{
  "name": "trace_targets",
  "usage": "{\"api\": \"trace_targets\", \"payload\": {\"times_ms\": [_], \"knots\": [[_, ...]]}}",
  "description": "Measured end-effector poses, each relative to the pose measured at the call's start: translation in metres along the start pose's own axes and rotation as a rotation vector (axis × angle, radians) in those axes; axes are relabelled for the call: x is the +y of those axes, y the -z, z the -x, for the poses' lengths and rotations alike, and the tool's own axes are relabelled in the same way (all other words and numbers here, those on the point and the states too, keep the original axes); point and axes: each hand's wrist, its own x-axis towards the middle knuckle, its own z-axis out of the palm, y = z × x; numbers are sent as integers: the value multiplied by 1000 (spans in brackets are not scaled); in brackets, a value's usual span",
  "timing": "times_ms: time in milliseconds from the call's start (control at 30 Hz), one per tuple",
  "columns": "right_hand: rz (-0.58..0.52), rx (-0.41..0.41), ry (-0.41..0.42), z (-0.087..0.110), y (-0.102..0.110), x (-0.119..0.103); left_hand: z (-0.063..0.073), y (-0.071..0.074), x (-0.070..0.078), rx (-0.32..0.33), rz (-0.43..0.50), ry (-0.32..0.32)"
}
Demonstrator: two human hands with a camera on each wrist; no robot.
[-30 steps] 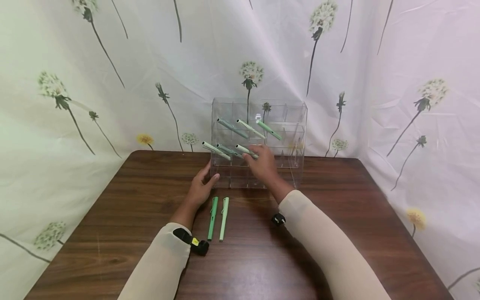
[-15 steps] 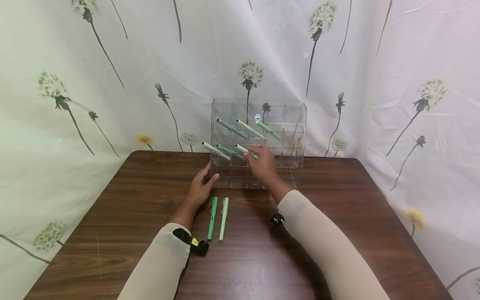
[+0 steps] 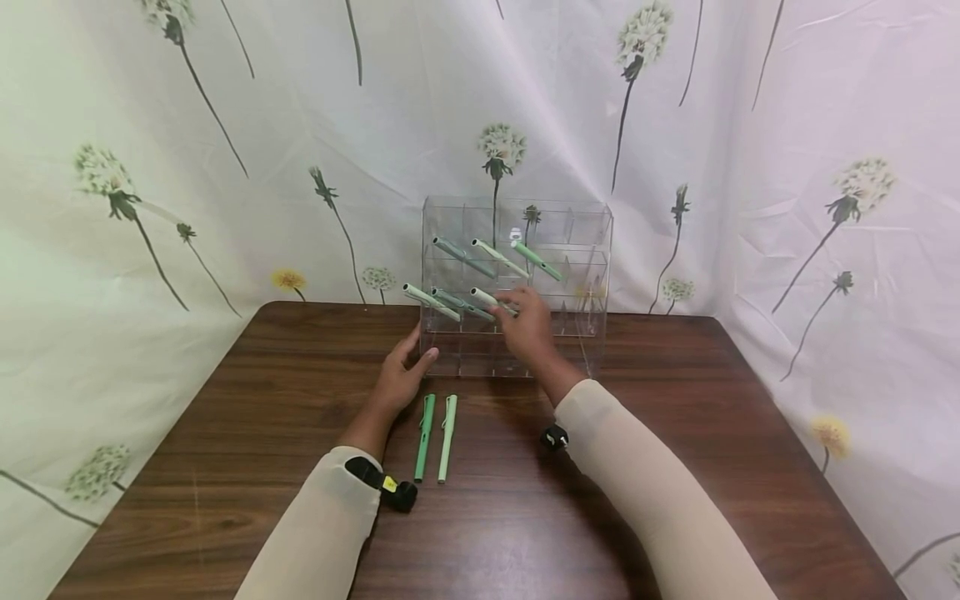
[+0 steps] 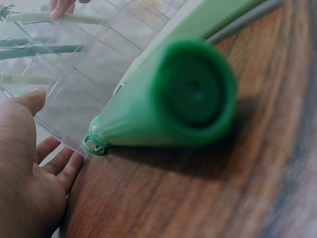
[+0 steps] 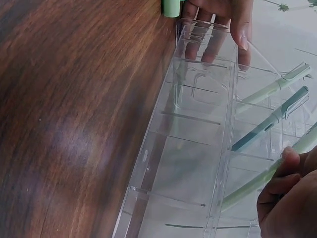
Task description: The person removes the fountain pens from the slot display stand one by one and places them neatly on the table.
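Left hand, spread, touches rack; right pinches pen.

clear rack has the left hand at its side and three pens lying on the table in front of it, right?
Not three but two: the head view shows one bright green pen and one pale green pen on the table in front of the clear rack.

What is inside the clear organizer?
The clear organizer holds, above, a blue-grey pen, a cream pen and a green pen; below, a teal pen between two pale green pens. In the head view, the right hand covers part of the rightmost pale green pen and anything behind.
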Motion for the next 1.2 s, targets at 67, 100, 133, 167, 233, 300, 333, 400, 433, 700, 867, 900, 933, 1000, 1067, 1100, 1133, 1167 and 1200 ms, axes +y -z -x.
{"api": "trace_targets", "payload": {"times_ms": [67, 100, 133, 167, 233, 300, 333, 400, 433, 700, 867, 900, 933, 1000, 1067, 1100, 1133, 1167, 1200], "knots": [[-21, 9, 10, 0, 0, 0, 0, 0, 0, 2, 6, -2], [-30, 15, 17, -1, 0, 0, 0, 0, 0, 3, 9, -4], [-38, 20, 24, -1, 1, 0, 0, 0, 0, 4, 12, -7], [-46, 25, 34, -1, 1, -1, 0, -1, 0, 3, 14, -9], [-65, 30, 47, -1, 2, -2, 0, 0, 1, 4, 19, -10], [-73, 37, 69, -2, 3, -3, 1, 0, 2, 3, 17, -11], [-80, 38, 77, -2, 4, -3, 1, 0, 2, 1, 14, -11], [-86, 46, 98, -2, 5, -4, -3, 0, -6, 3, 13, -8], [-87, 53, 108, -2, 6, -5, -4, 0, -10, 5, 9, -8], [-141, 118, 210, -2, 11, -11, -14, 1, -34, 19, -13, -22], [-148, 142, 268, 0, 13, -15, -13, 1, -33, 17, -9, -39], [-151, 146, 285, 1, 13, -15, -13, 1, -33, 17, -6, -40], [-150, 155, 308, 1, 14, -16, -12, 1, -33, 18, -4, -41], [-144, 173, 354, 2, 15, -18, -12, 1, -33, 20, -5, -39], [-137, 191, 389, 3, 16, -19, -12, 1, -33, 21, -8, -34], [-131, 199, 401, 4, 16, -20, -12, 1, -33, 22, -12, -31], [-129, 204, 406, 5, 16, -20, -12, 1, -33, 22, -15, -28], [-123, 207, 406, 7, 16, -21, -12, 1, -33, 22, -16, -28], [-125, 205, 401, 9, 17, -21, -13, 1, -34, 23, -14, -28]]}}
